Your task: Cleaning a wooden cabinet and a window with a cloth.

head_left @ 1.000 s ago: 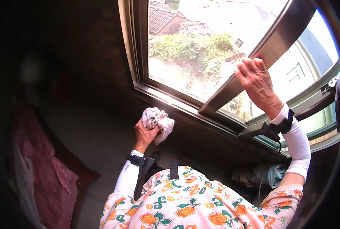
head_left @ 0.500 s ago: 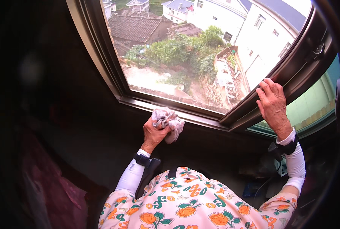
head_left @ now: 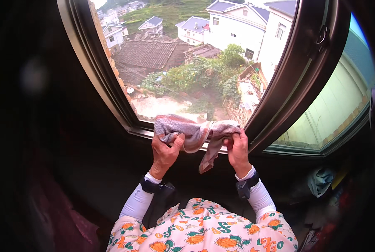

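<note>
A damp-looking pinkish-grey cloth (head_left: pixel 187 129) stretches between my two hands, in front of the lower rail of the window frame (head_left: pixel 139 131). My left hand (head_left: pixel 165 153) grips its left end, thumb pressed on the near side. At the other end, my right hand (head_left: pixel 238 152) pinches the bunched fabric. One loose corner of the cloth hangs down beside my right hand. Both forearms wear white sleeves with dark wrist straps. The cloth hides part of the sill; whether it touches the frame I cannot tell.
A dark sliding sash (head_left: pixel 299 80) with a latch (head_left: pixel 322 35) stands right of the window opening. Beyond it is a greenish pane (head_left: pixel 339 98). Outside are tiled roofs and shrubs. A pale bag (head_left: pixel 320 182) sits low at right; reddish fabric (head_left: pixel 65 214) lies in shadow at left.
My right hand has left the sash at right and come down to take the cloth's other end. The cloth, crumpled in my left hand before, is now spread between both hands.
</note>
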Available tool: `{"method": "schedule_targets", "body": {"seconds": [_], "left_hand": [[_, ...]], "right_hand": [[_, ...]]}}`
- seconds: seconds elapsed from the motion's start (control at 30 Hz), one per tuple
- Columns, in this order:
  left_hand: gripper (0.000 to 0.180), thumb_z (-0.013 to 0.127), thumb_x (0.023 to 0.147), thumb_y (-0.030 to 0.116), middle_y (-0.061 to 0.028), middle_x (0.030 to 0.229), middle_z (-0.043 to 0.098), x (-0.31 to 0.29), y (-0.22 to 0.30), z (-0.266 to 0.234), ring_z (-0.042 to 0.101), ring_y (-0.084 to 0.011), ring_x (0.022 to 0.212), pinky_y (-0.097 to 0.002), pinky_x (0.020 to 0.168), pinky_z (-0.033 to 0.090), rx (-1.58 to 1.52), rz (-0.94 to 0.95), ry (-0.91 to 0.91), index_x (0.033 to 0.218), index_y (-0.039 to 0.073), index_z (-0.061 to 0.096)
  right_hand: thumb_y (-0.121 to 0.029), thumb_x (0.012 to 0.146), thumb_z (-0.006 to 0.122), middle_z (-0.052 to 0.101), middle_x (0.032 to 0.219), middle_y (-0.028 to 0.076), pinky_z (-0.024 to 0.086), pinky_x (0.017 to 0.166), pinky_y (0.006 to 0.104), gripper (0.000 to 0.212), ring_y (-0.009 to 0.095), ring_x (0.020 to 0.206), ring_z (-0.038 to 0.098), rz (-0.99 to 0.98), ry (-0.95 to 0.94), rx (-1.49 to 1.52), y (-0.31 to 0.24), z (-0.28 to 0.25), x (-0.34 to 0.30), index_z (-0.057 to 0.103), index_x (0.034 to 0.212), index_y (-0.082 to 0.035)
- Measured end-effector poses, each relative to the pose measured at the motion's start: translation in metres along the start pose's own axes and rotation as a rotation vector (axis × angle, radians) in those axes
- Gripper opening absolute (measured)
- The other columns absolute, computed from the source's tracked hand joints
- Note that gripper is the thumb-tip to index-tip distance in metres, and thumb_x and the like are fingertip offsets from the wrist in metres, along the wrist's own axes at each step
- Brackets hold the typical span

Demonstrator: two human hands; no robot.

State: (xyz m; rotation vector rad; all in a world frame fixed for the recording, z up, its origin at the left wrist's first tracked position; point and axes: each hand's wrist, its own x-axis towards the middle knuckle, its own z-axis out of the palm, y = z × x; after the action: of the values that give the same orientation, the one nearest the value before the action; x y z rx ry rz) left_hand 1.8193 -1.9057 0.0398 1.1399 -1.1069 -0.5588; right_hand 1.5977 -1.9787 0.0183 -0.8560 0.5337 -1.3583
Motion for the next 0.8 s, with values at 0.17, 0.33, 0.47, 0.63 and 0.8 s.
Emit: {"method": "schedule_targets", "body": {"seconds": [0.17, 0.33, 0.47, 0.63, 0.8], "left_hand": [[0.058, 0.078, 0.070, 0.050, -0.0109, 0.096, 0.056, 0.113, 0.070, -0.013, 0.053, -0.0320, 0.096, -0.0470, 0.094, 0.034, 0.891, 0.909, 0.269, 0.103, 0.004, 0.063], [0.038, 0.078, 0.067, 0.035, -0.0093, 0.095, 0.056, 0.177, 0.053, 0.021, 0.053, -0.0306, 0.099, -0.0477, 0.095, 0.036, 0.874, 1.086, 0.210, 0.084, 0.005, 0.062], [0.030, 0.078, 0.065, 0.029, -0.0074, 0.093, 0.056, 0.145, -0.040, 0.027, 0.054, -0.0288, 0.099, -0.0456, 0.088, 0.039, 0.903, 1.007, -0.031, 0.083, 0.010, 0.064], [0.023, 0.073, 0.066, 0.024, -0.0084, 0.091, 0.056, 0.078, -0.146, 0.008, 0.054, -0.0285, 0.098, -0.0438, 0.088, 0.041, 0.972, 0.714, -0.440, 0.081, 0.010, 0.063], [0.032, 0.072, 0.077, 0.030, -0.0156, 0.084, 0.069, 0.054, -0.195, -0.024, 0.065, -0.0360, 0.081, -0.0431, 0.071, 0.050, 0.530, -0.013, -0.382, 0.090, 0.003, 0.063]], "right_hand": [[-0.010, 0.085, 0.070, 0.057, 0.111, 0.007, 0.047, 0.085, 0.0309, 0.039, 0.017, 0.101, 0.058, -0.940, 0.013, -0.490, -0.092, 0.077, 0.080, 0.050, 0.118, -0.005], [-0.012, 0.067, 0.077, 0.057, 0.110, 0.010, 0.040, 0.090, 0.0424, 0.055, 0.030, 0.106, 0.056, -1.330, 0.421, -1.465, -0.094, 0.102, 0.104, 0.055, 0.117, -0.013], [-0.012, 0.066, 0.077, 0.059, 0.100, 0.006, 0.040, 0.085, 0.0413, 0.045, 0.029, 0.101, 0.057, -1.114, 0.343, -1.501, -0.020, 0.024, 0.094, 0.057, 0.107, -0.015], [-0.016, 0.068, 0.073, 0.059, 0.095, 0.009, 0.040, 0.084, 0.0418, 0.033, 0.030, 0.097, 0.057, -0.615, 0.186, -1.650, 0.110, -0.080, 0.043, 0.061, 0.097, -0.012], [0.001, 0.075, 0.062, 0.064, 0.093, 0.009, 0.049, 0.079, 0.0346, 0.023, 0.019, 0.086, 0.063, -0.135, 0.248, -1.095, 0.109, -0.061, 0.044, 0.060, 0.096, -0.006]]}}
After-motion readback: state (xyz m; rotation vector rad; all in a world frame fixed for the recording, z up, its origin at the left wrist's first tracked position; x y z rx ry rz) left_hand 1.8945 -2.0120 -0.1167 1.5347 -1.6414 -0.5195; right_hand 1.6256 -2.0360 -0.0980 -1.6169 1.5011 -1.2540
